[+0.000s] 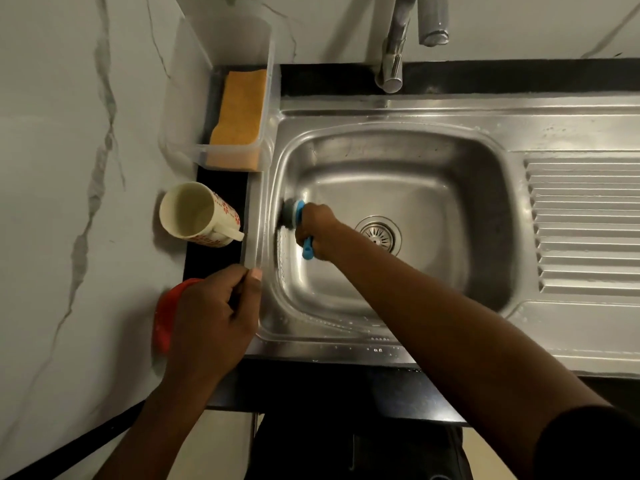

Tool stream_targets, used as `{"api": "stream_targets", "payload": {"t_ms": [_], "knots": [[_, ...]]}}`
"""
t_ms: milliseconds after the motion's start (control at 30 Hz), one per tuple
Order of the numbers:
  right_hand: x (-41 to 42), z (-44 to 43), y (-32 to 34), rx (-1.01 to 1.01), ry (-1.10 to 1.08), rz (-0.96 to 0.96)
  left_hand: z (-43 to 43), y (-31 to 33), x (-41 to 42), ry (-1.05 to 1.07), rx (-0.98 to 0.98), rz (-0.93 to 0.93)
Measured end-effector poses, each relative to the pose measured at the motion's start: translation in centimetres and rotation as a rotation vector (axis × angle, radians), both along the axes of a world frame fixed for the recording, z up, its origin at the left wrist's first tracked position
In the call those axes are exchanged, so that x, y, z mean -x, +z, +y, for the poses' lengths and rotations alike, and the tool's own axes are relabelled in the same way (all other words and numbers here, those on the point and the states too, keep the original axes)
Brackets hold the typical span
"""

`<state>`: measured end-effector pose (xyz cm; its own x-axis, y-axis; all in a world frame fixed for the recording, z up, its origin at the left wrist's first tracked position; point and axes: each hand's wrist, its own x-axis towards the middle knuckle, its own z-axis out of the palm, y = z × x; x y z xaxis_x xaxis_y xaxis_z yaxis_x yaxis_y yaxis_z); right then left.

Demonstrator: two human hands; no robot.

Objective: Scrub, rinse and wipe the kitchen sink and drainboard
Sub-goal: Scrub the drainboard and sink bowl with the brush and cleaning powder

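Our left hand (214, 317) is closest, its fingers curled and its thumb laid along the left rim of the sink (346, 114), gripping that raised steel edge. A red object (162, 318) shows from under this hand on the black counter strip (216, 258); we cannot tell what it is.

Our right hand (317, 230) reaches down into the basin, closed round the blue handle of a scrubber (291, 211). Its dark, blurred head presses on the basin's left wall, just below the rim. The drain strainer (379, 235) sits just right of this hand, and beyond it the basin floor lies open to the far and right walls.

The steel looks dull and streaked, with droplets along the front rim. The ribbed drainboard (585, 230) spreads to the right, also spotted with water. The tap (393, 64) hangs over the back edge.

Left of the sink stands a white mug (194, 213) printed with red flowers, its handle towards the basin. Behind it a clear plastic tub (266, 140) holds an orange sponge (239, 109). A veined marble wall (69, 168) closes in the left side.
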<state>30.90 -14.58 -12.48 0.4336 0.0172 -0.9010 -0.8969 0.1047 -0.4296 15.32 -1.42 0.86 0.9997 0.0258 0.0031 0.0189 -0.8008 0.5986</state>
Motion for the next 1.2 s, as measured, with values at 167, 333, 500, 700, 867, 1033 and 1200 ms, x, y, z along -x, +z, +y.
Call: {"api": "stream_targets", "payload": {"t_ms": [167,333,500,700,867,1033,1200], "knots": [[6.7,-1.4,-0.7,-0.057,0.267,0.150,-0.2,-0.1,-0.2,0.002,-0.006,0.006],[0.8,-1.2,0.3,-0.037,0.177,-0.067,-0.1,-1.6,-0.3,-0.031,0.016,0.031],[-5.1,-0.7,-0.3,-0.036,0.050,-0.143,0.2,-2.0,0.0,-0.019,0.041,0.038],[5.2,-0.7,-2.5,-0.036,0.292,0.143,0.1,-1.8,-0.2,0.005,0.035,0.058],[-1.0,-0.7,-0.3,-0.092,-0.059,-0.018,0.1,-2.3,-0.3,0.007,0.043,0.050],[-4.5,-1.0,-0.9,0.034,0.057,-0.109,0.0,-1.7,-0.6,0.020,0.012,0.080],[3.8,-0.1,-4.2,0.078,0.323,0.140,-0.7,-0.5,-1.1,0.011,-0.031,0.047]]}}
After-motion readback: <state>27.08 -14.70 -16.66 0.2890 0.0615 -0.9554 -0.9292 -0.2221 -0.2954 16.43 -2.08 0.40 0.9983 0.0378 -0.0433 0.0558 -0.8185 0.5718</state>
